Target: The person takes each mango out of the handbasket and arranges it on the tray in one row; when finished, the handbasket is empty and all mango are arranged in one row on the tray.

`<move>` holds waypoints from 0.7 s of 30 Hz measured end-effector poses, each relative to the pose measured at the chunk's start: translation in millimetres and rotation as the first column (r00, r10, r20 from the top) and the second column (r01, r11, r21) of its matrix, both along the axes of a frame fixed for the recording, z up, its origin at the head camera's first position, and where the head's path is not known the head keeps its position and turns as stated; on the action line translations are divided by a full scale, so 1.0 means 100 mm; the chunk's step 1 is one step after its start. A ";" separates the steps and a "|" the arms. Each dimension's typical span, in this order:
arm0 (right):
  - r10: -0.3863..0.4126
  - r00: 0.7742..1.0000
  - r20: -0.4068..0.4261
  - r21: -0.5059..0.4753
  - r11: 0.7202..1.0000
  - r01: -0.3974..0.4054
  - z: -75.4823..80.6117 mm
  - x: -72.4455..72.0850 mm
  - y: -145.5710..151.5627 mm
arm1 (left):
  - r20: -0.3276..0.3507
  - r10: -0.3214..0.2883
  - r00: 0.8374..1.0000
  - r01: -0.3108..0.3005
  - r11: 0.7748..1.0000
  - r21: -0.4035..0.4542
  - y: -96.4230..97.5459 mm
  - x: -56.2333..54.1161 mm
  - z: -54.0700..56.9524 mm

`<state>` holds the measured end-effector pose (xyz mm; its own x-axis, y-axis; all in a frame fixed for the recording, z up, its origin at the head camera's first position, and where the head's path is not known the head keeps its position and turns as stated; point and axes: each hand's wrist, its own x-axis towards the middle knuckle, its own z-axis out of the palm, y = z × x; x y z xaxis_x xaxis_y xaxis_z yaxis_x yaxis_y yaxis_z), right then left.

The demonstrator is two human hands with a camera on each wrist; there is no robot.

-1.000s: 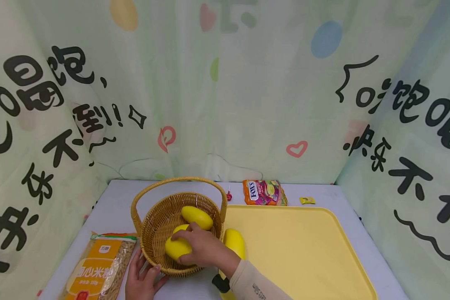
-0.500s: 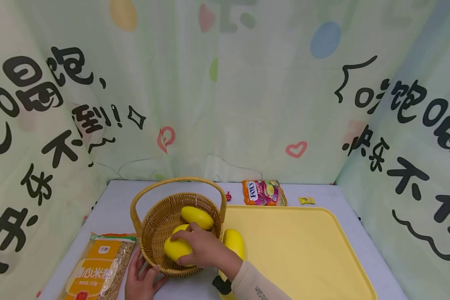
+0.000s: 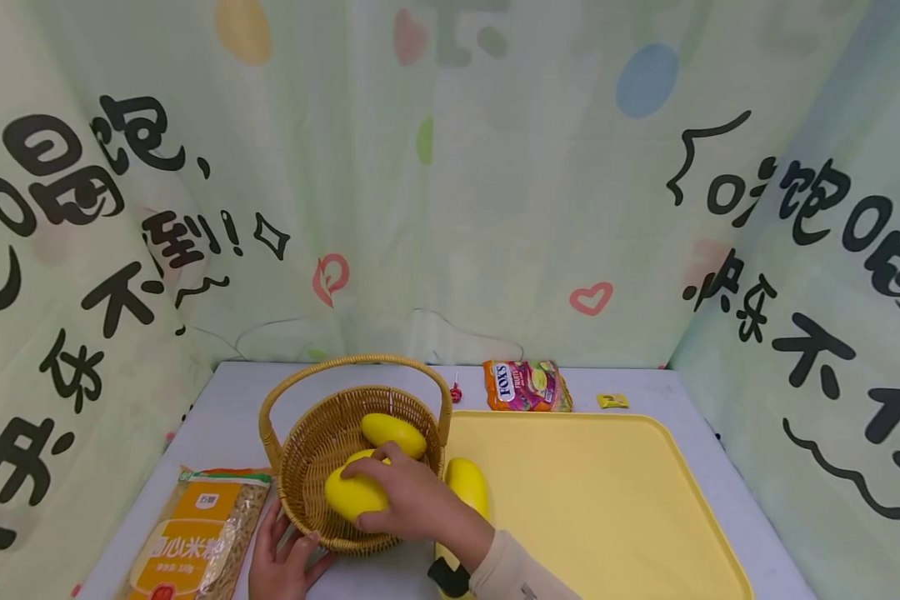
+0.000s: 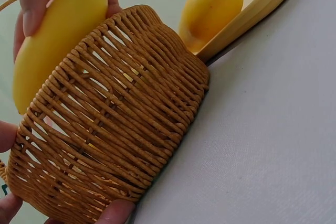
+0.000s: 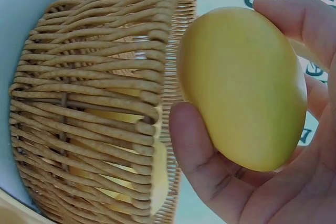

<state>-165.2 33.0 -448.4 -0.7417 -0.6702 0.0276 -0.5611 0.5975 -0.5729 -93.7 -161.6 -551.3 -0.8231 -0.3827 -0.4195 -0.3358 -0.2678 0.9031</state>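
basket [image 4: 115, 114], lower centre: woven wicker-look, rough | mango [image 5: 241, 87], right-wrist view: smooth, soft gloss | tray [image 3: 585, 500], lower right: smooth matt, plastic-looking | grain bag [image 3: 187, 542], lower left: glossy clear plastic | curtain [image 3: 495, 233], upper frame: matt cloth

Right sleeve [image 3: 523, 575]: pale beige cloth, long, reaching the wrist
Cuff [image 3: 489, 557]: same beige, plain edge
Sleeve lettering [image 3: 528, 592]: small and dark, too cropped by the head view's lower edge to read
Right hand [image 3: 412, 500]: bare, fingers and thumb uncovered
Left hand [image 3: 281, 560]: bare, cropped by the same edge
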 end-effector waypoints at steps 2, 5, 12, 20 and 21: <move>-0.002 1.000 -0.006 -0.011 1.000 0.002 0.03 0.01 0.02 | -0.001 -0.001 1.000 0.001 1.000 -0.003 0.00 0.00 0.00; -0.007 1.000 -0.009 -0.023 1.000 0.007 0.09 0.03 0.05 | 0.002 0.005 1.000 -0.005 1.000 -0.007 0.01 -0.01 0.00; -0.033 0.999 0.007 -0.087 0.996 0.034 0.17 0.04 0.16 | 0.009 0.012 1.000 -0.012 1.000 -0.024 0.03 -0.02 0.03; -0.097 0.995 0.030 -0.141 0.985 0.100 0.14 0.09 0.31 | 0.014 0.021 1.000 -0.021 1.000 -0.010 0.02 -0.02 0.01; -0.105 0.994 0.030 -0.142 0.984 0.108 0.13 0.09 0.33 | 0.013 0.022 1.000 -0.022 1.000 -0.006 0.02 -0.01 0.00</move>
<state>-156.2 66.1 -435.0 -0.8103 -0.5773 0.1004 -0.4847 0.5642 -0.6684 -95.0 -159.3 -551.1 -0.8090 -0.4032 -0.4276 -0.3412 -0.2703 0.9003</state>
